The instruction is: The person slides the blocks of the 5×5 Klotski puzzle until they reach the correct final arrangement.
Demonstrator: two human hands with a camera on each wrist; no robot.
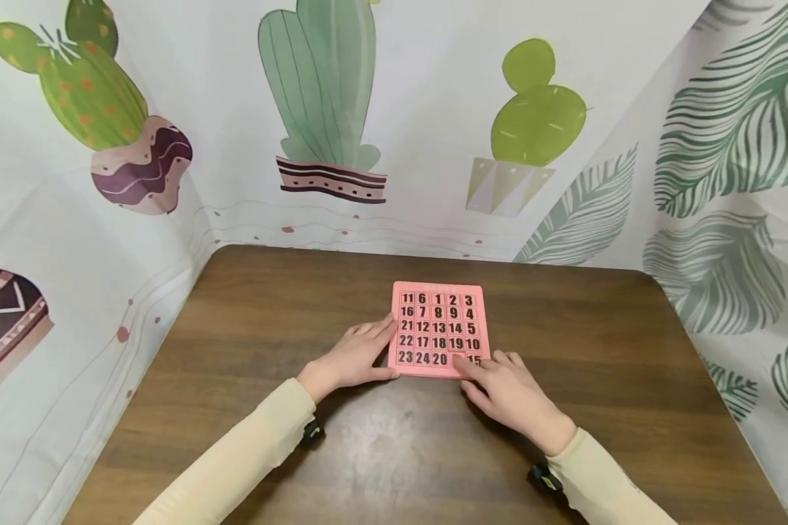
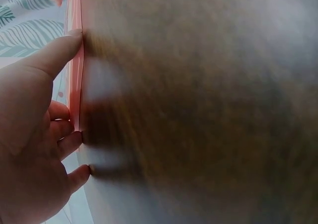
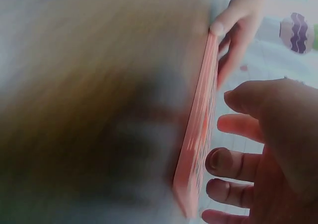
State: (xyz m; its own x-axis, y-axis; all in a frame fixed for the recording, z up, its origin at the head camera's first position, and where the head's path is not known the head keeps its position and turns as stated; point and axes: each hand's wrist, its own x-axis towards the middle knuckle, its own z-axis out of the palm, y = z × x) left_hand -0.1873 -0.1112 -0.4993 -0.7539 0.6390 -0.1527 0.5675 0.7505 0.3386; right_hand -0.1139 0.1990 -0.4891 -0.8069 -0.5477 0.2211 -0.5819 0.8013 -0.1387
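A pink number sliding puzzle (image 1: 431, 335) lies flat on the brown table, black-numbered tiles facing up. Its near row reads 23, 24, 20, then a spot partly covered by a finger, then 15. Along the puzzle's left side rests my left hand (image 1: 357, 356), its thumb at the near left corner and its fingers fairly straight against the edge. At the near right corner, my right hand (image 1: 514, 394) reaches over with the index fingertip on the near row, just left of 15. The right wrist view shows the right hand's fingers (image 3: 238, 165) spread above the pink rim.
The wooden table (image 1: 269, 306) extends around the puzzle on all sides. Behind it and at both sides hangs a white cloth (image 1: 427, 109) printed with cacti and leaves. A dark wrist device (image 1: 312, 432) sits under the left sleeve, another (image 1: 543, 477) under the right.
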